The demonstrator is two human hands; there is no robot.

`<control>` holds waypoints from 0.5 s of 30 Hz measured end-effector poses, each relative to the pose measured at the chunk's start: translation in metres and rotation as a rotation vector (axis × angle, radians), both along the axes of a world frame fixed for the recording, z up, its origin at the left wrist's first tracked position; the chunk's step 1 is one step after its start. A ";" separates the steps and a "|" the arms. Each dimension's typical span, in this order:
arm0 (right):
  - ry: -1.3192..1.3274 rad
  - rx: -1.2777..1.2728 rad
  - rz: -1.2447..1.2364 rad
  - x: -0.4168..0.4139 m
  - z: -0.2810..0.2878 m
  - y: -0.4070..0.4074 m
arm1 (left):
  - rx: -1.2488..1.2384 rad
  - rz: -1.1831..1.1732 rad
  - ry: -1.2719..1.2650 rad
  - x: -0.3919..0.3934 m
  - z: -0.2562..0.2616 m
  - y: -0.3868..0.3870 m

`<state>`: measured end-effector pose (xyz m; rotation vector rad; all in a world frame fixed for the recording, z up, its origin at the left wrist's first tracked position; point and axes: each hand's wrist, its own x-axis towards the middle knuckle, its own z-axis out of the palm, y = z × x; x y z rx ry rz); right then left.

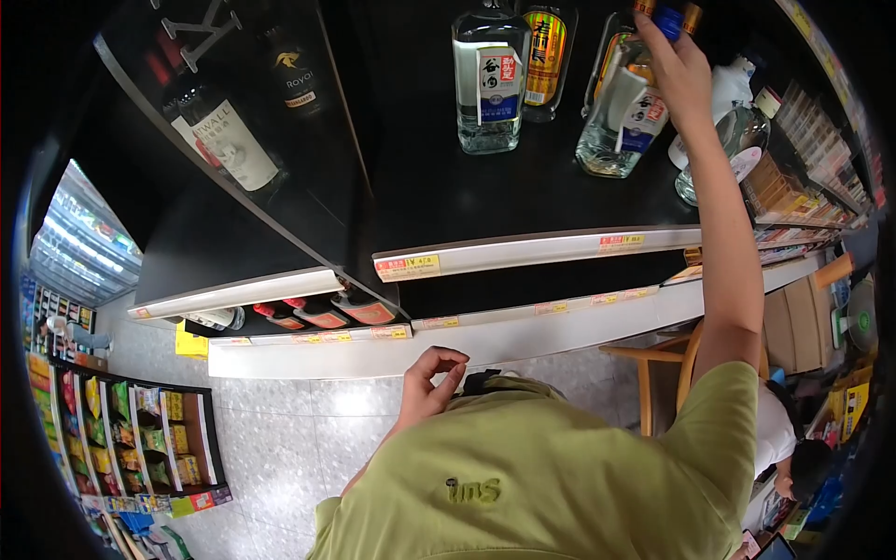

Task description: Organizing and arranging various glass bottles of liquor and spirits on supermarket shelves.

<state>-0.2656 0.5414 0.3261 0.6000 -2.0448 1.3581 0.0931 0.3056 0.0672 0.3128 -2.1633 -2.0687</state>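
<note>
High on the right, my right hand (679, 77) grips a clear glass liquor bottle (623, 133) near its blue cap. The bottle leans, with its base to the left over the black shelf (448, 196); whether the base touches the shelf I cannot tell. A matching bottle (490, 91) stands upright to its left, in front of a bottle with an orange label (546, 56). Another orange-labelled bottle (600, 70) is partly hidden behind the held one. My left hand (430, 381) hangs by my waist below the shelf edge, fingers loosely curled and holding nothing.
A white bottle (731, 80) and a round clear bottle (735, 140) stand right of my forearm. Wine bottles (231, 140) stand beyond the divider at left. A wooden chair (644, 385) is below the shelf, and a person (780, 434) is at lower right. Snack racks (126, 434) fill the lower left.
</note>
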 end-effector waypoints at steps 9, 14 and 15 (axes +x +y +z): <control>0.031 0.039 -0.132 -0.024 -0.005 0.048 | -0.025 -0.093 -0.025 -0.009 -0.003 0.001; -0.028 -0.065 0.002 -0.023 -0.008 0.047 | -0.042 -0.118 -0.002 -0.014 -0.005 0.003; -0.029 -0.062 0.012 -0.023 -0.007 0.048 | -0.040 -0.108 -0.002 -0.015 -0.005 0.003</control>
